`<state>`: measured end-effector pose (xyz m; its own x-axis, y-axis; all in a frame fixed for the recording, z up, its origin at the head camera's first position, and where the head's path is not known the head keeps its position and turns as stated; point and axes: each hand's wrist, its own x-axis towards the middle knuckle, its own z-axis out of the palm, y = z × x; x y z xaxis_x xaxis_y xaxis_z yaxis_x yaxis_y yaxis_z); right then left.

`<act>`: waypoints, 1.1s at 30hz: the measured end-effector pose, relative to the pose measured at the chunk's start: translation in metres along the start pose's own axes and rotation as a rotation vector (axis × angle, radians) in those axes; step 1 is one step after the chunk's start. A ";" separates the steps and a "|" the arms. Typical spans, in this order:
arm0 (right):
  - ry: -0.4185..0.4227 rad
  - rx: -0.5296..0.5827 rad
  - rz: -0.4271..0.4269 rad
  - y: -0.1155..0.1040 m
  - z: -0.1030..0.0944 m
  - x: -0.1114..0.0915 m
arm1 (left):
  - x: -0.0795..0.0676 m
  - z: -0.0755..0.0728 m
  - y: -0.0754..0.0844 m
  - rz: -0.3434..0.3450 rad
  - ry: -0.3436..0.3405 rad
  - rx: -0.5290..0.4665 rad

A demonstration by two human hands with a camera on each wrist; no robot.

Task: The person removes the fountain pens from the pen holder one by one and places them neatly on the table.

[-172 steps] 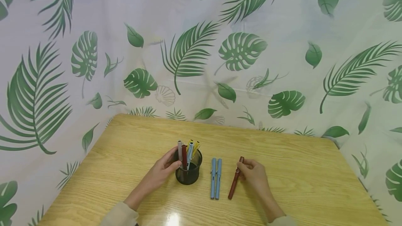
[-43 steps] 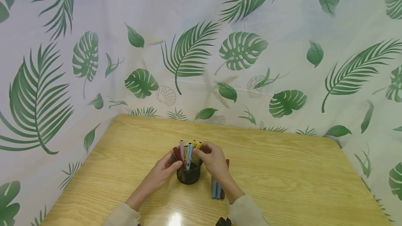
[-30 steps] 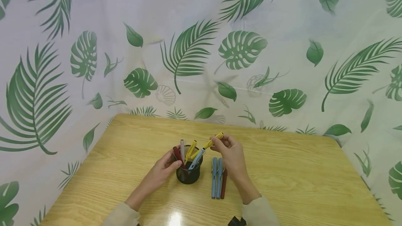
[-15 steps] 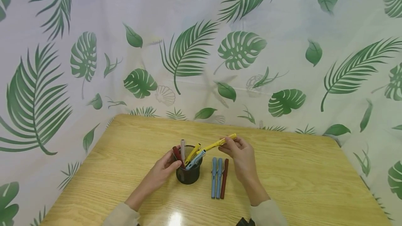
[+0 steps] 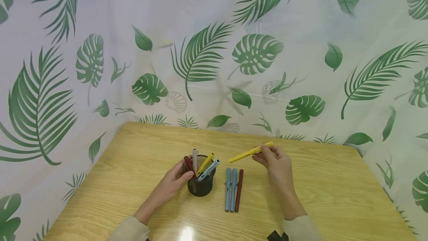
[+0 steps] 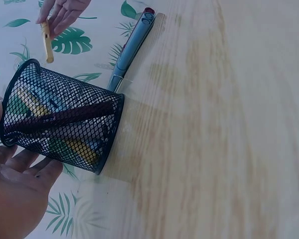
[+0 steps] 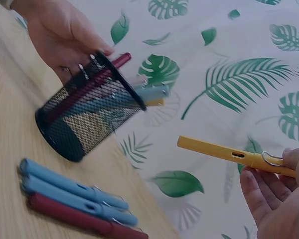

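Note:
My left hand (image 5: 170, 186) holds the black mesh pen cup (image 5: 200, 188) at its left side, thumb near the rim. Inside lean a pale grey pen (image 5: 195, 158), a dark red pen (image 5: 188, 164), a yellow pen (image 5: 205, 163) and a light blue pen (image 5: 209, 169). Between thumb and fingers, my right hand (image 5: 278, 164) pinches another yellow pen (image 7: 209, 148) by its clip end, raised clear of the cup. Its other end points left. Two blue pens (image 5: 227, 190) and a dark red pen (image 5: 239, 190) lie side by side right of the cup.
The wooden table (image 5: 334, 189) extends to both sides of the hands. Behind it hangs a white cloth (image 5: 207, 111) with green leaf prints. A dark object (image 5: 277, 235) sits by the right sleeve at the bottom edge.
The dark red pen was laid beside the blue pens. My right hand drew a yellow pen from the cup and carried it right. The cup's light blue pen tipped right; its red one leans left.

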<state>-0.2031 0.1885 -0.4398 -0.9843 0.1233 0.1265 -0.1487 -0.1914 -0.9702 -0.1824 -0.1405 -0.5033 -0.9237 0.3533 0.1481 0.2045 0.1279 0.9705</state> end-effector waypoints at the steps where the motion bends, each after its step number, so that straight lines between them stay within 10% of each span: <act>1: 0.009 -0.002 -0.002 -0.001 -0.005 0.000 | 0.000 0.000 0.000 -0.003 0.000 -0.004; 19: 0.056 0.064 -0.019 -0.022 -0.089 -0.011 | 0.001 0.000 0.000 0.001 -0.003 -0.002; 33: 0.115 -0.057 -0.005 -0.022 -0.119 -0.014 | 0.000 0.000 0.000 -0.007 -0.008 0.004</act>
<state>-0.1746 0.3071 -0.4448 -0.9657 0.2354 0.1098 -0.1444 -0.1350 -0.9803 -0.1821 -0.1407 -0.5031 -0.9225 0.3600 0.1395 0.1992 0.1341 0.9708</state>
